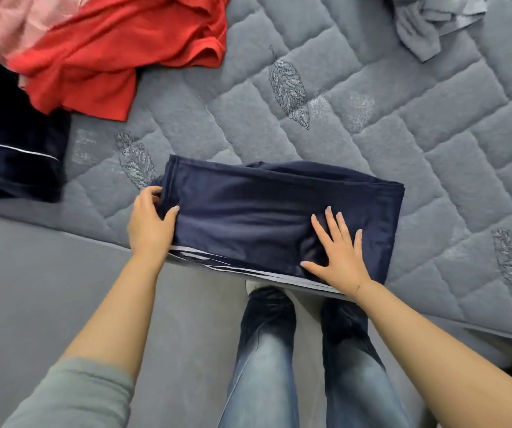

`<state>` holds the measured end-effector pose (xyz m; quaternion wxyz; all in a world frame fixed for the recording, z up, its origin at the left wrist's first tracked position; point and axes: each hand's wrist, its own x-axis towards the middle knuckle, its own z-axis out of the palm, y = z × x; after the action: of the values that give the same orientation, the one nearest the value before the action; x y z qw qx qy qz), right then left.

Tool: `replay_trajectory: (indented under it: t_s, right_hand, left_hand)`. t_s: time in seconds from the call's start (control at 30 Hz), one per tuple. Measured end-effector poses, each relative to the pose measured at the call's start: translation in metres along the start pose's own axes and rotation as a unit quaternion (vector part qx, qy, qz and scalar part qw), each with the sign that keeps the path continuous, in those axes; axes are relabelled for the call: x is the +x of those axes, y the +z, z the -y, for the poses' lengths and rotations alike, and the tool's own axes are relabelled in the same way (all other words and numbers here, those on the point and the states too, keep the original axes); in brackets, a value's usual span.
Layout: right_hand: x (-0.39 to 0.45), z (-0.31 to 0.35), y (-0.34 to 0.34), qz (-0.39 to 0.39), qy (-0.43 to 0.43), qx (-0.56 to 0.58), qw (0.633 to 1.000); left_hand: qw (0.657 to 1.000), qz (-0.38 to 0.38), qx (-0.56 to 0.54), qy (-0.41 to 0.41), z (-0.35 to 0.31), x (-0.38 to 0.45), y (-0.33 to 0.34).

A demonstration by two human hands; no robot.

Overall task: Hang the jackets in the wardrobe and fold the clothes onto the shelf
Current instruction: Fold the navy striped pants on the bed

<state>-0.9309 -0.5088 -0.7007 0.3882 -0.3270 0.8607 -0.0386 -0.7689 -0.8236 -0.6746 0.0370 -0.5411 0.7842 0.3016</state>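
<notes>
Lying at the far left of the quilted grey mattress [372,125] are a black garment with a thin white stripe [13,156], a pink garment [7,23] and a red shirt [100,57], all unfolded. Near the middle, at the near edge of the mattress, rests the folded navy garment [267,211], with white stripes along its near side. The left hand [151,223] grasps its left end, thumb on top and fingers curled around the edge. The right hand [338,251] lies flat on its right part, fingers straight and spread, pressing the cloth. At the far right lies a crumpled grey garment [424,23].
</notes>
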Motion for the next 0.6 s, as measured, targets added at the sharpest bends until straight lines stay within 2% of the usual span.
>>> replay_trajectory:
  t_s: [0.07,0.13,0.2,0.27,0.33,0.4,0.47,0.6]
  right_hand:
    - [-0.003,-0.003,-0.009,-0.04,-0.011,0.098,0.994]
    - [-0.009,-0.008,-0.015,-0.151,0.007,0.199,0.968]
    - [-0.016,-0.021,-0.016,-0.28,0.087,0.235,0.927]
    - [-0.019,-0.039,-0.014,-0.336,0.192,0.286,0.876]
    - [-0.017,-0.059,-0.014,-0.295,0.27,0.403,0.823]
    - [-0.015,-0.077,-0.016,-0.227,0.301,0.521,0.766]
    - [-0.016,-0.09,-0.019,-0.184,0.302,0.565,0.746]
    - [-0.018,-0.095,-0.03,-0.074,0.289,0.648,0.7]
  left_hand:
    - [0.992,-0.076,0.091,0.044,-0.018,-0.017,0.007]
    - [0.985,-0.077,0.101,0.118,-0.041,-0.042,0.023]
    - [0.976,-0.001,0.074,0.206,-0.062,-0.069,0.05]
    - [0.964,0.098,0.067,0.239,-0.072,-0.09,0.081]
    - [0.952,0.166,0.133,0.219,-0.066,-0.103,0.112]
    - [0.931,0.173,0.239,0.216,-0.051,-0.107,0.134]
    - [0.924,0.173,0.266,0.214,-0.043,-0.105,0.142]
    - [0.92,0.223,0.249,0.207,-0.049,-0.1,0.135]
